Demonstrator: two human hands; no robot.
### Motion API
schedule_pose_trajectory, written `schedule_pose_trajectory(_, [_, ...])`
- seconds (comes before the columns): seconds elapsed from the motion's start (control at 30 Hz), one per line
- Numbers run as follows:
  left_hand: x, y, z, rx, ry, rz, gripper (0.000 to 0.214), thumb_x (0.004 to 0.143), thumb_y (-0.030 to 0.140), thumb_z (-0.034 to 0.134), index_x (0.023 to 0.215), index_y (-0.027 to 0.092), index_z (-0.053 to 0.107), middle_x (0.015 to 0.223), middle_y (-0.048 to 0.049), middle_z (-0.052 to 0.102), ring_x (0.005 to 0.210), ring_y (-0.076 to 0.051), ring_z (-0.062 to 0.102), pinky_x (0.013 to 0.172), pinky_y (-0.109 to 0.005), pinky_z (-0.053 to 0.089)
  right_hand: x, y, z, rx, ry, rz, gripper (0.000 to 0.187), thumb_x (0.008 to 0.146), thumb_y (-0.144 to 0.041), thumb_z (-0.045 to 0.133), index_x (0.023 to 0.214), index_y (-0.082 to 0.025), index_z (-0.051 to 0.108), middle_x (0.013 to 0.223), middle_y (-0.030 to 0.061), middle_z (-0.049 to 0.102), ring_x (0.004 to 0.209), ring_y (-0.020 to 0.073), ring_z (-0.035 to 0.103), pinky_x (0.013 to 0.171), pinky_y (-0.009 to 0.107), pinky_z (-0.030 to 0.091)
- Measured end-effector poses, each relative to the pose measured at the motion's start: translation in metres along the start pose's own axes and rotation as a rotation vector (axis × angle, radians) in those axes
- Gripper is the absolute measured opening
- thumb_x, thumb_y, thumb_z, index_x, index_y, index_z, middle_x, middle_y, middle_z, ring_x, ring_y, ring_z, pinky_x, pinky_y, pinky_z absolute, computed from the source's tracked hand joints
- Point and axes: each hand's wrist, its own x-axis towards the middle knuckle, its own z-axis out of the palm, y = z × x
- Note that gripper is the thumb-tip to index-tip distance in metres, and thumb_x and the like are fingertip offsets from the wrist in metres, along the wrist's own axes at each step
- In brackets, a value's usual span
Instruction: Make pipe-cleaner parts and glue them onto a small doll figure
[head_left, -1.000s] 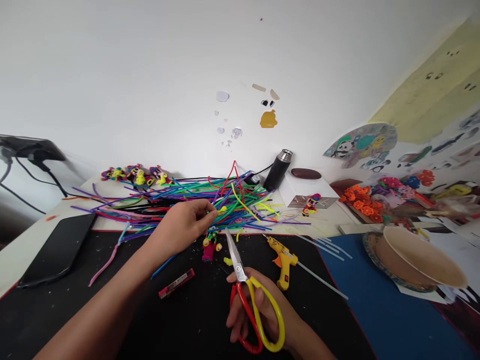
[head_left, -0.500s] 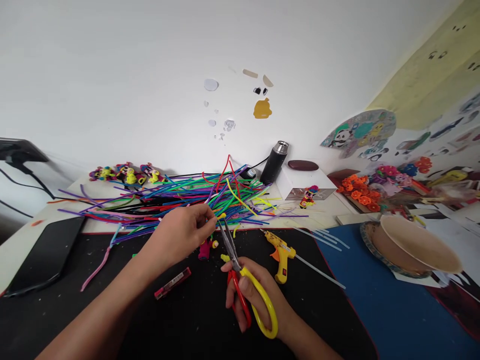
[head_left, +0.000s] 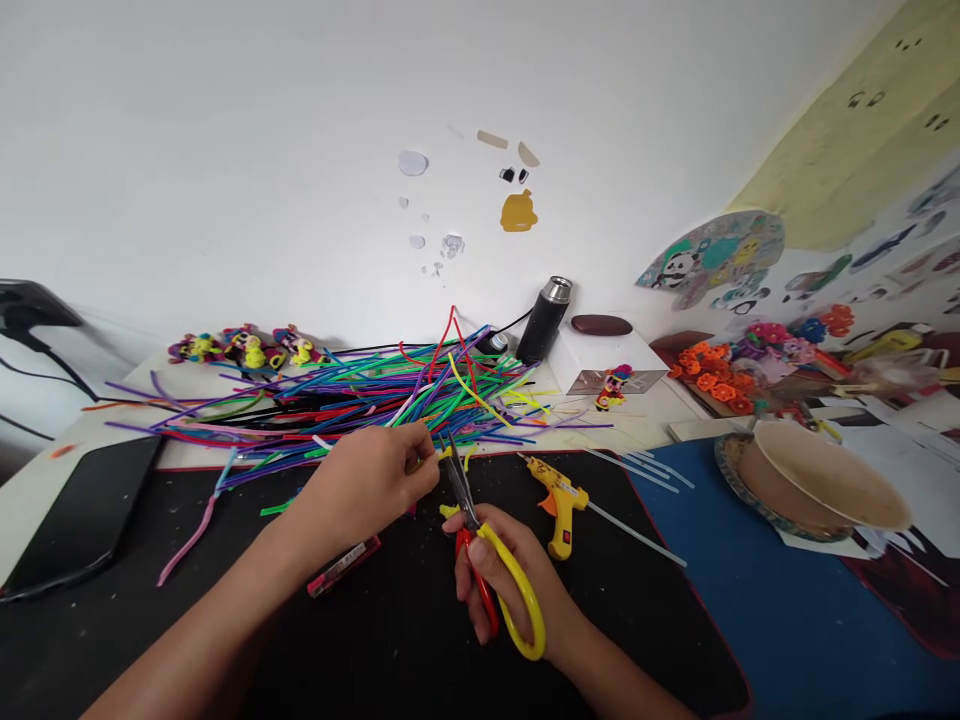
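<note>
My left hand (head_left: pixel 375 475) is closed in a pinch on a short yellow pipe cleaner (head_left: pixel 445 453), whose end sticks out past the fingertips. In my right hand (head_left: pixel 559 610) are scissors (head_left: pixel 460 482) with one red and one yellow handle. Their blades point up and away, slightly parted, right at the end of the yellow piece; whether they touch it I cannot tell. A curled yellow scrap (head_left: pixel 450 511) lies on the black mat (head_left: pixel 600 640) beside the blades. Part of a red printed tube or pack (head_left: pixel 343 568) shows below my left wrist.
A heap of coloured pipe cleaners (head_left: pixel 360 385) spreads behind my hands. Right of the scissors lies a yellow glue gun (head_left: pixel 561 505) with a glue stick. Small figures (head_left: pixel 251 348), a phone (head_left: pixel 82 510), a black flask (head_left: pixel 545 320), a white box (head_left: pixel 611 355) and a bowl (head_left: pixel 825 480) stand around.
My left hand has come lower and nearer, with the yellow piece now beside the blades. It now covers most of a magenta pipe-cleaner piece on the mat. The scissors have moved little.
</note>
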Motion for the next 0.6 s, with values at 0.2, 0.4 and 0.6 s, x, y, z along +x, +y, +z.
schedule_pose_trajectory(0.2, [0.0001,0.0006,0.0027,-0.019,-0.004,-0.002,0.019,0.088,0.036,0.053,0.076,0.025,0.064,0.064,0.0008,0.07,0.055,-0.019,0.056,0.055,-0.03,0.03,-0.0006,0.0021,0.0002,0.003,-0.001,-0.004,0.065,0.089,-0.074,0.065,0.117,-0.017,0.057,0.067,-0.0045,0.062,0.033,0.0073,0.052,0.033,0.016,0.034])
schedule_pose_trajectory(0.4, [0.0004,0.0007,0.0037,-0.033,0.0,0.0,0.017,0.086,0.035,0.055,0.074,0.025,0.063,0.064,0.0003,0.07,0.054,-0.019,0.056,0.054,-0.03,0.03,0.0009,0.003,0.0012,0.0,-0.005,0.003,0.066,0.088,-0.075,0.065,0.117,-0.016,0.058,0.066,-0.0054,0.06,0.033,0.0075,0.052,0.033,0.016,0.035])
schedule_pose_trajectory(0.6, [0.0006,0.0022,0.0037,0.028,-0.045,-0.006,0.02,0.089,0.038,0.051,0.077,0.025,0.061,0.068,-0.0014,0.07,0.057,-0.02,0.057,0.056,-0.03,0.03,0.0019,0.0019,0.0016,0.015,0.003,0.01,0.067,0.087,-0.076,0.066,0.117,-0.016,0.057,0.065,-0.0059,0.06,0.032,0.0074,0.05,0.033,0.016,0.035])
